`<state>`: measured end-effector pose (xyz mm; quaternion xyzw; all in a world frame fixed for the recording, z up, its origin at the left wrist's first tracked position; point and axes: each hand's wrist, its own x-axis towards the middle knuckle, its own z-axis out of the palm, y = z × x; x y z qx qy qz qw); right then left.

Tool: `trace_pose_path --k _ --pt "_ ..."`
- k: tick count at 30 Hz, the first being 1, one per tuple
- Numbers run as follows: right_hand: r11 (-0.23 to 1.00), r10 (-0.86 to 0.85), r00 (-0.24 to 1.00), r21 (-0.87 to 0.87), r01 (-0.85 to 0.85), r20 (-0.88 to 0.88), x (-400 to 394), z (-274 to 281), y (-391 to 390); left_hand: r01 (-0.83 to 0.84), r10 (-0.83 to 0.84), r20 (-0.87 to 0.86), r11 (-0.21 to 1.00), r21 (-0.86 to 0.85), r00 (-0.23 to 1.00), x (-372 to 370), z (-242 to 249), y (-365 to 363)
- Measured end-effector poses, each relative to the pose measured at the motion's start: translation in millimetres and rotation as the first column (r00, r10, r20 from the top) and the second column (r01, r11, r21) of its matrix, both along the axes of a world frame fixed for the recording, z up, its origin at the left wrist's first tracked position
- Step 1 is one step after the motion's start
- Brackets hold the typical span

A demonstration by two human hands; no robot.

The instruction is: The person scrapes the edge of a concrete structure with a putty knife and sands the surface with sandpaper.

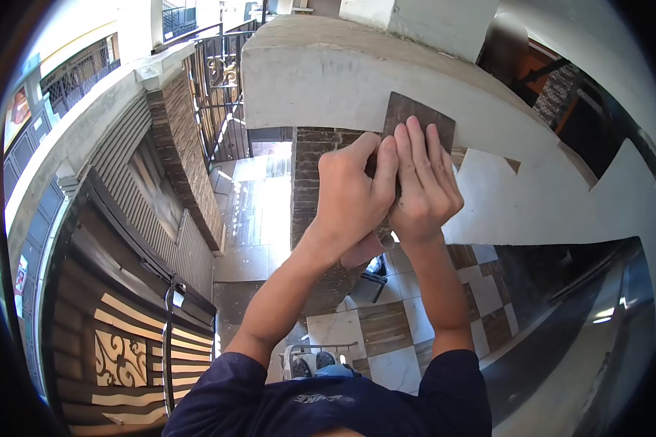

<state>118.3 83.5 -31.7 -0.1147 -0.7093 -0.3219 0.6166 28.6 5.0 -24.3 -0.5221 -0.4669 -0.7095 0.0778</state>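
A flat dark brown plate (424, 108) with straight edges lies close against the white wall in front of me. My left hand (357, 178) is curled closed at its lower left, with the fingers hidden behind the knuckles. Beneath that wrist a pinkish-brown piece (363, 251) sticks out, in line with the plate. My right hand (424, 178) rests over the plate's lower part, its fingers stretched upward and lying flat on the dark surface. Both hands are side by side, and they cover most of the plate's lower end.
Beneath the white wall's ledge (328, 44) stands a brick pillar (310, 186). My feet are on a raised metal-framed stand (321, 357) above a patterned tile floor (390, 328). A metal gate (124, 349) is at the left, an open-topped dark container (372, 285) below.
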Motion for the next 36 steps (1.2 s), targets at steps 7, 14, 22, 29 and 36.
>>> trace_pose_path --k 7,14,22,29,36 --pt "0.998 -0.061 0.998 -0.030 0.061 0.013 0.4 6.0 -7.9 0.097 -0.095 0.066 0.995 -0.025 0.993 -2.6 3.2 3.4" --pt "0.997 -0.070 0.998 -0.035 0.070 0.003 -3.4 5.3 -7.7 0.106 -0.102 0.070 0.993 -0.054 0.992 -4.9 4.0 2.6" --pt "0.998 -0.064 0.998 -0.022 0.064 0.012 -4.4 10.6 -11.7 0.077 -0.076 0.049 0.997 -0.014 0.996 -6.8 10.6 -2.3" --pt "0.994 -0.049 0.999 -0.095 0.049 0.010 -4.3 8.5 -17.1 0.080 -0.080 0.051 0.997 -0.012 0.996 -5.6 6.0 -2.1" --pt "0.996 -0.027 0.999 -0.088 0.023 -0.045 -6.7 13.8 -14.8 0.102 -0.101 0.020 0.993 -0.063 0.995 -8.8 17.8 -3.6"
